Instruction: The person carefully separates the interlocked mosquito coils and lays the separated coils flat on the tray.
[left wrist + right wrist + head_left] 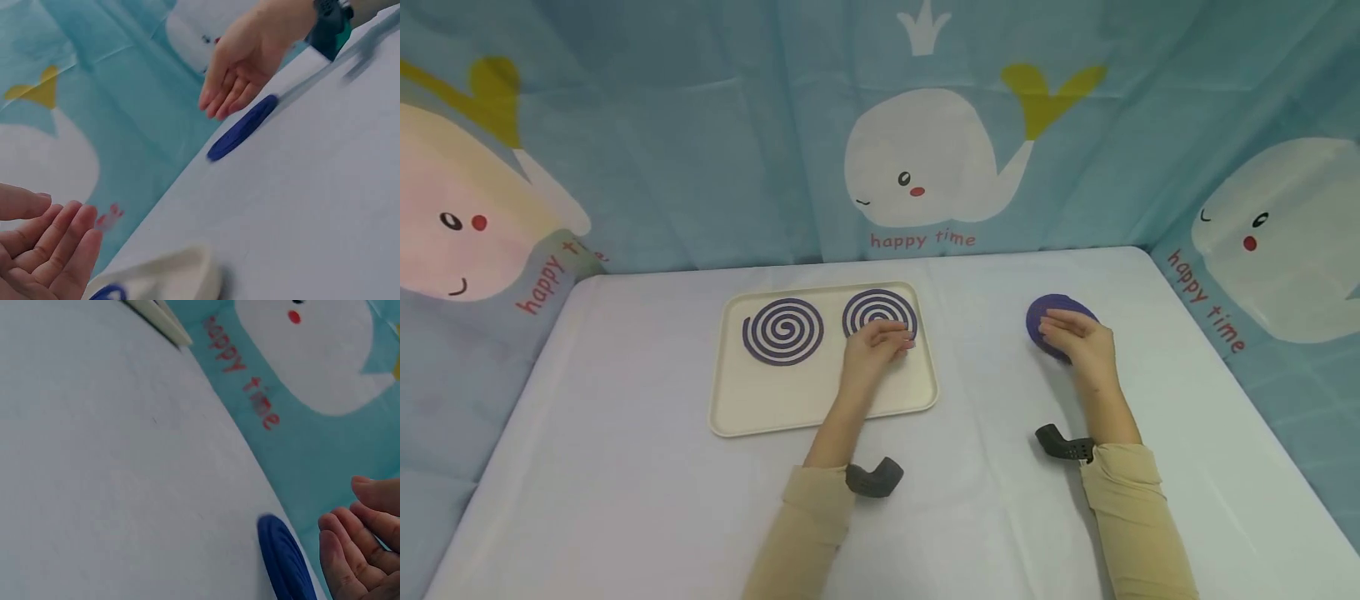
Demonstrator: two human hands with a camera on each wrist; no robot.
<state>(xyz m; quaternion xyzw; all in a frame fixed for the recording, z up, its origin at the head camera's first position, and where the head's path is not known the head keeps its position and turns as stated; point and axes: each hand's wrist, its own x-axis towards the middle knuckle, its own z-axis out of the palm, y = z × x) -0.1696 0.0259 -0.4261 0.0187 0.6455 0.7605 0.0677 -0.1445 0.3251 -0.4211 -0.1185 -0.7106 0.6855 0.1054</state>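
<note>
On the white-covered table (625, 467), a cream tray (820, 412) sits left of centre and carries two purple spiral coils. The left coil (782, 331) lies bare in the tray's far left part. The right coil (880, 310) lies just beside it, and the left hand (874, 352) rests over its near edge, fingers relaxed and close together, gripping nothing; whether the fingertips actually touch the coil cannot be told from the head view. From the left wrist camera those fingers (56, 247) appear loosely extended above the tray's rim (181, 269).

To the right, well apart from the tray, a stack of purple coils (1051, 321) lies flat on the table as a solid-looking disc. The right hand (1078, 340) is over its near right part, fingers straight and held together, palm down. In the left wrist view this hand (240, 65) hovers just above the disc (244, 127) with a small gap showing, and the right wrist view likewise shows the fingers (350, 550) beside the disc's edge (284, 559), not closed around it.

Both forearms wear tan sleeves (805, 533) with dark wrist mounts (874, 478). A blue whale-print curtain (925, 158) reading "happy time" hangs behind and beside the table.
</note>
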